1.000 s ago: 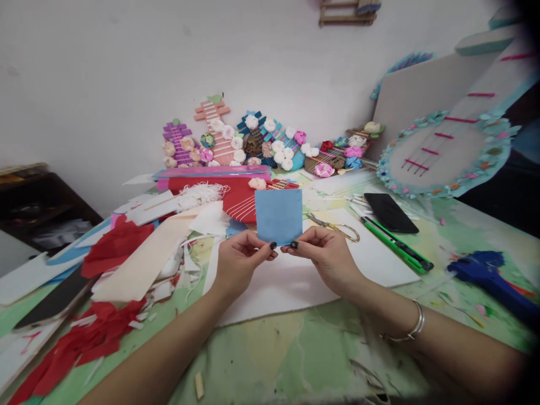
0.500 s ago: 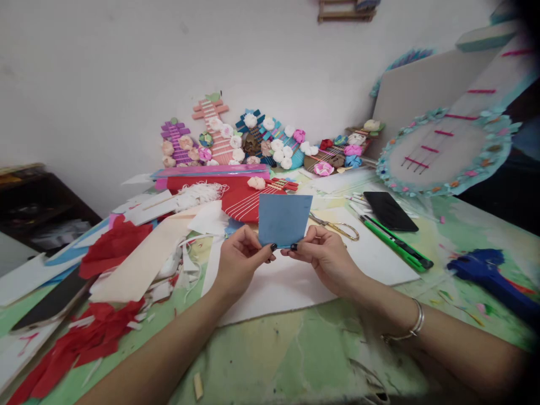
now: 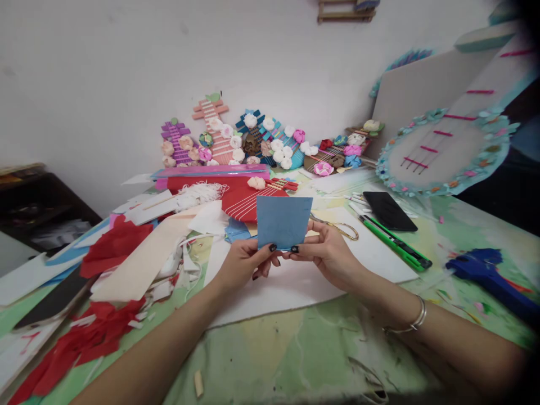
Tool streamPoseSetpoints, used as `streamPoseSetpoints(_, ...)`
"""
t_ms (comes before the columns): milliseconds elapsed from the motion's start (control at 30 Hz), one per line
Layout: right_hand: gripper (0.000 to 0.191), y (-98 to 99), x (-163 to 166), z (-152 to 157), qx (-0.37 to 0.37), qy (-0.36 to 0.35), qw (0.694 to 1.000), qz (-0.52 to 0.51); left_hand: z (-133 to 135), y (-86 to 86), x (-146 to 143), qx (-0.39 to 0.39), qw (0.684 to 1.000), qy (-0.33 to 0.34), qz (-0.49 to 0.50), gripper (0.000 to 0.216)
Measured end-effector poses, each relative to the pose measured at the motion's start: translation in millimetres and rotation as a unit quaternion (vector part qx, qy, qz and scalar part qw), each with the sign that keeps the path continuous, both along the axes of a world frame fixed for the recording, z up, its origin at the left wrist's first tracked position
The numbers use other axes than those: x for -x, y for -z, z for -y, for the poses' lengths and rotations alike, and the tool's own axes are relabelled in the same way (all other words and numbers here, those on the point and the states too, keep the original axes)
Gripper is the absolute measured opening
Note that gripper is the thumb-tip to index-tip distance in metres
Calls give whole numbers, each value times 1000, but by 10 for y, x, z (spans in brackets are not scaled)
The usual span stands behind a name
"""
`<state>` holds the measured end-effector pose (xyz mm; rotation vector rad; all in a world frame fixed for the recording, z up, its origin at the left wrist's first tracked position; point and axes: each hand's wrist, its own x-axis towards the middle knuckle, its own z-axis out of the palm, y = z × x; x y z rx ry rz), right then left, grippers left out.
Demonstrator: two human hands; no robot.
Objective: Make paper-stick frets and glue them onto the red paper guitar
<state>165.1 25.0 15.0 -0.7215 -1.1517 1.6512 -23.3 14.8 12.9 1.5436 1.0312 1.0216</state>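
A blue square of paper (image 3: 283,222) stands upright between my two hands, over a white sheet (image 3: 304,292) on the table. My left hand (image 3: 247,264) pinches its lower left corner, the thumb lying on the near face. On the lower right corner, my right hand (image 3: 331,253) grips it the same way. The bottom edge looks slightly folded or rolled between the thumbs. Behind the square lie a red guitar-shaped piece (image 3: 240,205) with white strings and some blue scraps (image 3: 236,230). Gold-handled scissors (image 3: 346,229) lie beyond my right hand, partly hidden.
To the right are a green utility knife (image 3: 394,242), a black phone (image 3: 390,211) and a blue glue gun (image 3: 498,281). Red crepe paper (image 3: 97,332) and cream strips (image 3: 143,253) cover the left side. Several flower-decorated guitars (image 3: 219,135) lean on the wall.
The blue paper has shifted very slightly left and down. My right fingers have moved a little around its right edge, and my left fingers have curled lower beneath it.
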Motion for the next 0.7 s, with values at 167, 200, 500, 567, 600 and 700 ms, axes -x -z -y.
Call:
streamPoseSetpoints(167,32,7,-1,-29,31,-55,998,14,34,-31,-1,-1,999,-33,-22,32)
streamPoseSetpoints(200,28,18,-1,-38,33,-64,997,23,36,-29,-4,3,999,-35,-21,31)
streamPoseSetpoints(500,11,98,12,-53,84,-104,989,60,49,-8,-37,8,998,-49,-27,25)
streamPoseSetpoints(567,8,108,28,-44,91,-105,989,51,58,-11,-42,3,999,-43,-32,24)
streamPoseSetpoints(600,8,113,34,-43,95,-106,989,46,64,-12,-44,0,999,-40,-36,23)
streamPoseSetpoints(700,8,123,41,-53,109,-108,988,33,83,-15,-49,-17,998,-34,-42,22)
